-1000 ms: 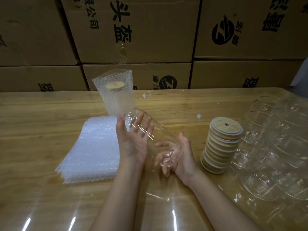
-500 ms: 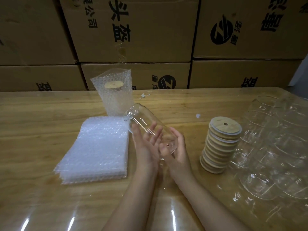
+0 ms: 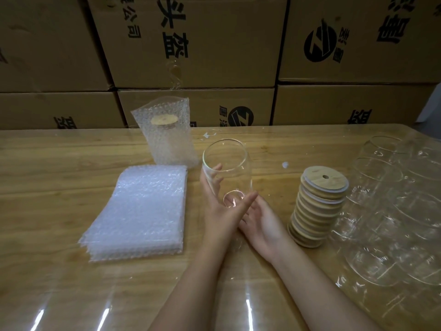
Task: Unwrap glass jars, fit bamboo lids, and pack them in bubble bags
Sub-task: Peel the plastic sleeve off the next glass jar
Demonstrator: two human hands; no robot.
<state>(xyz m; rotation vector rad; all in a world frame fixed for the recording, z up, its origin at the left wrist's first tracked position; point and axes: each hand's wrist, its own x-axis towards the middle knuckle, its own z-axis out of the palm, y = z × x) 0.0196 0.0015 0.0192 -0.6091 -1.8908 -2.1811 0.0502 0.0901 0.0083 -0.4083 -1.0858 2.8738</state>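
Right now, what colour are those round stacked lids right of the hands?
The round bamboo lids are pale tan with white rims; head view.

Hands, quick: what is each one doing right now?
Left hand: holding the glass jar.
Right hand: open, palm up under the jar's base.

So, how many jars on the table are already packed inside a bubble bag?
1. The packed jar stands upright at the far side of the table, behind the stack of flat bubble bags; its bamboo lid shows through. The glass jar in the left hand is bare.
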